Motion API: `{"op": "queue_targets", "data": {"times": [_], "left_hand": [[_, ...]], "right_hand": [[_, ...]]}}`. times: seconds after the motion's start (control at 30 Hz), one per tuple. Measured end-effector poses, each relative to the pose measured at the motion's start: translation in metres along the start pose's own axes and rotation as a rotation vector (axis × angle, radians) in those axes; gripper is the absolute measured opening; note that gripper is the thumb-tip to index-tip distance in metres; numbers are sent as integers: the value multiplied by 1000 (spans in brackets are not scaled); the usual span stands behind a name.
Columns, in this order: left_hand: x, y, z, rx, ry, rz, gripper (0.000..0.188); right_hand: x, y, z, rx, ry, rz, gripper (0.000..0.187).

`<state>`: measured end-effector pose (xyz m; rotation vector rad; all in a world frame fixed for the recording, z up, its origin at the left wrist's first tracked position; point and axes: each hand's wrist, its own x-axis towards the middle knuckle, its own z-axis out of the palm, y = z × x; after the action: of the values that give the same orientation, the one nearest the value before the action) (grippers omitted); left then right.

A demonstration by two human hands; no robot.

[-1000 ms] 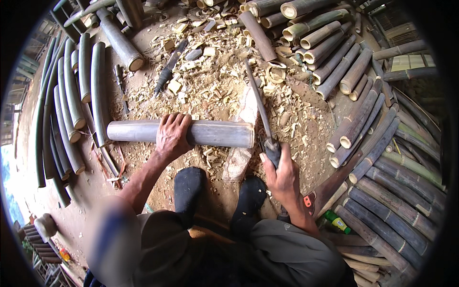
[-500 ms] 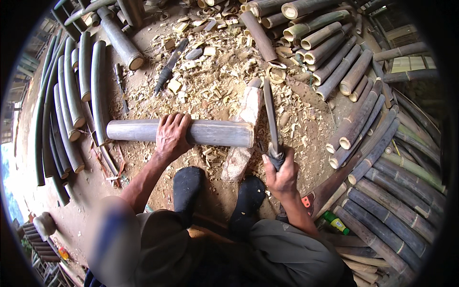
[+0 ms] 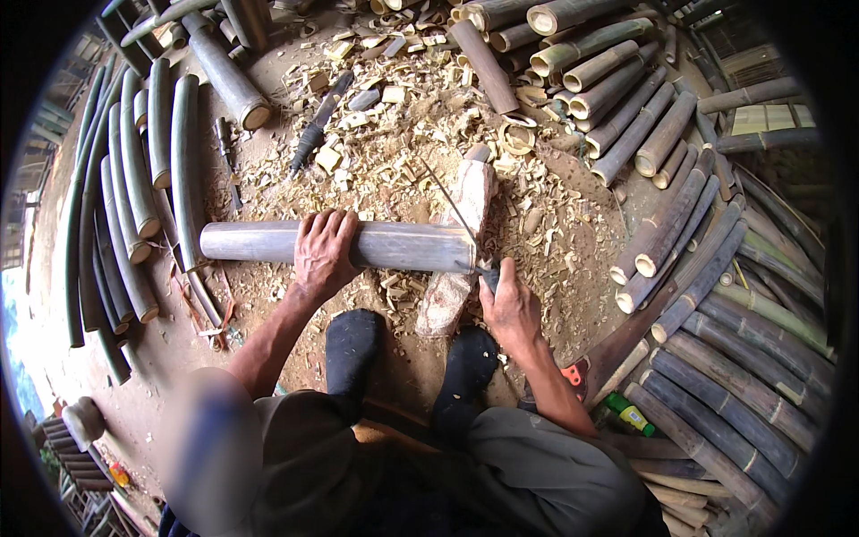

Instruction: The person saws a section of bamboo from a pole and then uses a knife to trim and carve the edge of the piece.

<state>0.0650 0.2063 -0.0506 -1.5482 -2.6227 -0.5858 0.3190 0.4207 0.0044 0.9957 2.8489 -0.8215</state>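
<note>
My left hand (image 3: 324,253) lies spread over the top of the long grey-green bamboo pole section (image 3: 358,246), palm pressing it down, fingers draped across its curve, while the pole lies crosswise in front of me with its right end resting on the pale, rough wooden chopping block (image 3: 458,242) that stands on the dirt between my two dark shoes (image 3: 407,358). My right hand (image 3: 508,304) is curled tight round the handle of the long thin-bladed chopping knife (image 3: 452,215), whose blade slants up and away from the cut end of the pole; I cannot tell whether the edge is touching the rim or sits just off it. The main risk, as I judge it, is the round pole rolling under my palm, since only that one flat hand and the narrow block steady it; a twist would throw the blade off line. If the edge glances off the hard skin instead of biting, it could slide along toward my left hand, or drop toward my shoes, which sit just under the block. The block itself looks uneven and rests among loose pale bamboo chips and shavings (image 3: 394,134), so it might shift or tip under a blow. Flying chips are likely too. The stacked bamboo poles (image 3: 662,179) close on my right leave little room to swing the knife cleanly.
</note>
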Motion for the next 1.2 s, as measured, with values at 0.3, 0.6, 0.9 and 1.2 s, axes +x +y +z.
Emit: {"op": "queue_targets", "data": {"times": [0.3, 0.6, 0.9, 1.2], "left_hand": [[-4, -4, -7, 28, 19, 10, 70], [-3, -6, -1, 22, 22, 18, 75], [-5, -8, 7, 115, 67, 36, 75], [-19, -7, 25, 188, 169, 22, 72]], "right_hand": [[-7, -48, -50, 315, 274, -330, 30], [0, -43, -47, 278, -7, -44, 34], [10, 13, -21, -72, -238, 219, 38], [-10, -8, -19, 354, 114, -143, 34]]}}
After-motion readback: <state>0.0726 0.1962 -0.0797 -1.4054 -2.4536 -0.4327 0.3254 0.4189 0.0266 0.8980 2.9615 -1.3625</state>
